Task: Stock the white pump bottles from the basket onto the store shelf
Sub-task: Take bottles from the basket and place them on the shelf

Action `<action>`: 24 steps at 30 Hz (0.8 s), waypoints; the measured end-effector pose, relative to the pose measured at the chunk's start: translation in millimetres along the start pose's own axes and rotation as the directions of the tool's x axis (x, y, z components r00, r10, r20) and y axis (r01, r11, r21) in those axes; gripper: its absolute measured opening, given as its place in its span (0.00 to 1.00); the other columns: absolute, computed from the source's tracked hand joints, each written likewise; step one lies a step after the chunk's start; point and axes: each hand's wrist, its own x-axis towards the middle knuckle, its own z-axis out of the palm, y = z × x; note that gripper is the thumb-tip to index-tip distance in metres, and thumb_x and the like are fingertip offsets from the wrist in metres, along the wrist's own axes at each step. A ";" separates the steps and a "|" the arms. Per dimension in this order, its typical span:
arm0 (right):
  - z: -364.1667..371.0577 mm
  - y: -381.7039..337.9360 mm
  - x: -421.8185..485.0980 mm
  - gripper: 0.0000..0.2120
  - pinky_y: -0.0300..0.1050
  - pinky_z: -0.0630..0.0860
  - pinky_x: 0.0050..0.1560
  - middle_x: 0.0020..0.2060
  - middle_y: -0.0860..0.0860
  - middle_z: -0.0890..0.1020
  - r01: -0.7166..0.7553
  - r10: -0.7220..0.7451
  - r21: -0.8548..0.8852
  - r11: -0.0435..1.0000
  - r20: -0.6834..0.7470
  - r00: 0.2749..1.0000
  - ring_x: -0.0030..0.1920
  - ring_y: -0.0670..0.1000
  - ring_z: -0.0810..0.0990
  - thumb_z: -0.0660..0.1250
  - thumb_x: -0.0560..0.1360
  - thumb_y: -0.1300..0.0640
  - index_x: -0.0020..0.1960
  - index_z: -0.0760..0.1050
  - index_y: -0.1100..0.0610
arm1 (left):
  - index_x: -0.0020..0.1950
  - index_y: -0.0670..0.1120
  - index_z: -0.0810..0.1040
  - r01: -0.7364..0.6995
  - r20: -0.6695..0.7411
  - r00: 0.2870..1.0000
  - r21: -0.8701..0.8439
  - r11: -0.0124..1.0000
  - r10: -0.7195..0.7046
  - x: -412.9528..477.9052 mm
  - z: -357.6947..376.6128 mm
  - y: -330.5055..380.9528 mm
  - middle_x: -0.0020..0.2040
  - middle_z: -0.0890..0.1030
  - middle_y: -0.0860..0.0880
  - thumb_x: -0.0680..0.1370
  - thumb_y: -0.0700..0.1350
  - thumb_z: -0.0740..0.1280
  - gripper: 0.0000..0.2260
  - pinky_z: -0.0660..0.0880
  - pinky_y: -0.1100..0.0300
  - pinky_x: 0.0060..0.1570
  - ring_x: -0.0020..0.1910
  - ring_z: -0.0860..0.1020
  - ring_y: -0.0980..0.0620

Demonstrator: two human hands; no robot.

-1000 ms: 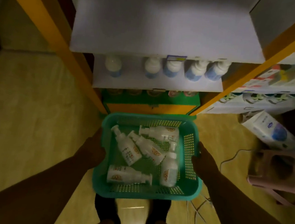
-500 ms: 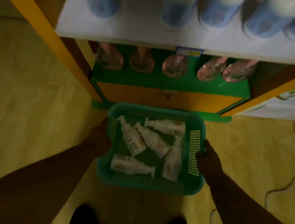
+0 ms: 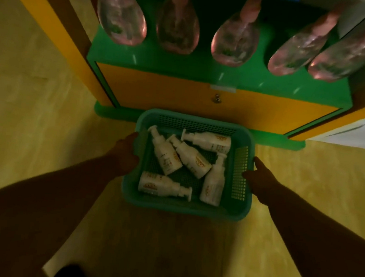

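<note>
From my feed, the teal basket (image 3: 184,209) is low down, just in front of the green foot of the shelf unit, above the yellowish floor (image 3: 36,103). Five white pump bottles (image 3: 184,160) lie on their sides inside it. Three are bunched toward the back, with their pumps pointing left or up-left. One lies across the front-left corner with its pump to the right, and one lies along the right side with its pump toward the back. None is on the shelf yet.

The left hand (image 3: 127,153) grips the basket's left rim, thumb on top and fingers (image 3: 130,167) curled against the wall. The right hand (image 3: 259,178) is against the outside of the right wall. The picture is too dark there for me to tell whether its fingers are hooked on or merely touching.

Above the basket, the green shelf (image 3: 205,67) carries a row of five clear pink-tinted bottles (image 3: 121,20). Under it is an orange panel (image 3: 159,90) with a small metal lock (image 3: 217,98).
</note>
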 end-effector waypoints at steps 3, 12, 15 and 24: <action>2.3 4.3 4.6 0.41 0.55 0.81 0.46 0.70 0.61 0.75 -0.006 0.006 0.002 1.000 0.003 1.000 0.57 0.62 0.81 0.66 0.78 0.64 0.82 0.49 0.45 | 0.81 0.53 0.52 0.007 0.012 1.000 -0.043 0.999 -0.006 0.9 2.8 -6.2 0.75 0.65 0.41 0.78 0.39 0.66 0.36 0.77 0.43 0.58 0.66 0.73 0.38; 20.8 -26.0 -20.5 0.29 0.58 0.73 0.63 0.71 0.62 0.71 0.207 -0.412 -0.593 0.778 -0.233 0.881 0.68 0.64 0.71 0.68 0.78 0.54 0.77 0.64 0.55 | 0.78 0.46 0.59 0.058 -0.078 0.995 -0.016 0.998 -0.059 0.4 5.2 11.6 0.72 0.68 0.39 0.80 0.49 0.64 0.29 0.76 0.48 0.53 0.63 0.74 0.38; 59.7 -45.2 -34.9 0.28 0.54 0.69 0.70 0.72 0.58 0.72 0.456 -0.567 -0.634 0.625 0.032 0.823 0.71 0.59 0.71 0.68 0.78 0.53 0.76 0.66 0.54 | 0.80 0.47 0.54 0.074 -0.072 0.995 0.067 0.995 -0.069 -17.1 -2.0 13.9 0.76 0.61 0.39 0.80 0.51 0.64 0.31 0.74 0.50 0.55 0.68 0.71 0.37; 142.0 -48.0 -12.8 0.18 0.55 0.65 0.73 0.72 0.60 0.71 0.278 -0.286 -0.506 0.816 0.065 0.956 0.69 0.58 0.72 0.66 0.80 0.51 0.69 0.68 0.49 | 0.81 0.52 0.53 0.050 -0.115 0.993 0.088 0.995 -0.039 -57.4 -21.6 -3.8 0.81 0.54 0.45 0.82 0.47 0.60 0.29 0.72 0.53 0.62 0.73 0.67 0.42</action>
